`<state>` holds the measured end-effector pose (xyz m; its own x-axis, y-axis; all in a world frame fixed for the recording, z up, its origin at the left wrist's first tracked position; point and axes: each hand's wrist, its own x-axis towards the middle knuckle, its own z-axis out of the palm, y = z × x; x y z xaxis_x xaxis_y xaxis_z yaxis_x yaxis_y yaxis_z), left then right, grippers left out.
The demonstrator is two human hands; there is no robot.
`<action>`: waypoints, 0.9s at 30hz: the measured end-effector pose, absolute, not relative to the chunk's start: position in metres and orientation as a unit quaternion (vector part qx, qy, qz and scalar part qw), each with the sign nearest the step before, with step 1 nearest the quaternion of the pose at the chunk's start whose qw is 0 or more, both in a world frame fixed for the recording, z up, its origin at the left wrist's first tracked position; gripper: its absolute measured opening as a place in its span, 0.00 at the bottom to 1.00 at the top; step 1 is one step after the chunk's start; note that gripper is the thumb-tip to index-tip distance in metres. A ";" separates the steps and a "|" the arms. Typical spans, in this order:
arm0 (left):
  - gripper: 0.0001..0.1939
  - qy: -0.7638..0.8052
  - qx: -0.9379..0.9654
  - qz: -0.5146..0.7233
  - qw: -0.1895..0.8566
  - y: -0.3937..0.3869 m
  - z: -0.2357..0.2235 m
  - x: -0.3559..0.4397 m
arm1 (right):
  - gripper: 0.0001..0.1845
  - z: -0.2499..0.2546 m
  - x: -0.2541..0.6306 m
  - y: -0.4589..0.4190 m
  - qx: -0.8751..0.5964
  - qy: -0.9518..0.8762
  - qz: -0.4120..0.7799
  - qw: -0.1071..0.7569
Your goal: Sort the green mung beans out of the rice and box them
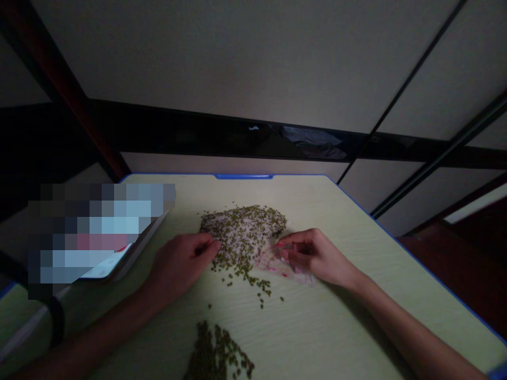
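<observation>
Grains (237, 224), small and greenish-brown with paler bits among them, lie in a loose heap between your two hands. Your left hand (184, 258) is at the heap's near left edge, fingers curled in toward the thumb; you cannot tell whether it grips any. Your right hand (312, 256) pinches a clear plastic bag (273, 261) with pink-red marks, just beside the heap's right side. Nearer you than both hands sits a second heap (208, 351). Left of your left hand is a device (105, 266), its lit screen mostly pixelated, on the pale, blue-edged table (317, 332).
</observation>
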<state>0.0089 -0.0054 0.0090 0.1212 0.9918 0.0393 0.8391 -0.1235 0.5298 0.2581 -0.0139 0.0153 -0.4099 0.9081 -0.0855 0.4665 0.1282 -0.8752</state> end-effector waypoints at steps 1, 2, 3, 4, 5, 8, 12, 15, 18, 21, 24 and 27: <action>0.18 0.633 0.723 0.198 0.193 -0.005 0.009 0.009 | 0.14 0.015 0.260 -0.013 -0.487 -0.708 0.449 0.245; 0.18 0.634 0.724 0.198 0.188 -0.005 0.009 0.009 | 0.14 0.015 0.261 -0.012 -0.489 -0.707 0.449 0.244; 0.18 0.637 0.722 0.194 0.188 -0.005 0.009 0.009 | 0.14 0.016 0.263 -0.011 -0.493 -0.705 0.447 0.244; 0.18 0.638 0.722 0.190 0.188 -0.006 0.009 0.009 | 0.14 0.016 0.265 -0.009 -0.496 -0.705 0.444 0.244; 0.18 0.639 0.722 0.186 0.189 -0.006 0.010 0.009 | 0.14 0.017 0.268 -0.008 -0.502 -0.704 0.439 0.246; 0.18 0.640 0.721 0.182 0.194 -0.007 0.011 0.009 | 0.13 0.019 0.272 -0.007 -0.515 -0.703 0.423 0.248; 0.18 0.643 0.717 0.188 0.195 -0.008 0.013 0.011 | 0.15 0.017 0.270 -0.010 -0.499 -0.709 0.439 0.236; 0.18 0.643 0.717 0.189 0.192 -0.008 0.013 0.011 | 0.14 0.015 0.265 -0.012 -0.489 -0.709 0.450 0.236; 0.18 0.640 0.720 0.189 0.190 -0.007 0.012 0.011 | 0.14 0.015 0.263 -0.011 -0.488 -0.706 0.454 0.240; 0.18 0.636 0.723 0.190 0.191 -0.007 0.010 0.010 | 0.14 0.016 0.266 -0.009 -0.491 -0.710 0.446 0.237; 0.18 0.635 0.725 0.190 0.189 -0.006 0.009 0.009 | 0.15 0.018 0.272 -0.007 -0.503 -0.709 0.435 0.237; 0.18 0.632 0.727 0.190 0.188 -0.006 0.009 0.009 | 0.14 0.019 0.276 -0.005 -0.517 -0.702 0.428 0.238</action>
<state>0.0088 -0.0064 0.0095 0.1282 0.9910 0.0386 0.8480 -0.1297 0.5139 0.2760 -0.0045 0.0190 -0.3523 0.9295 -0.1088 0.5219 0.0986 -0.8473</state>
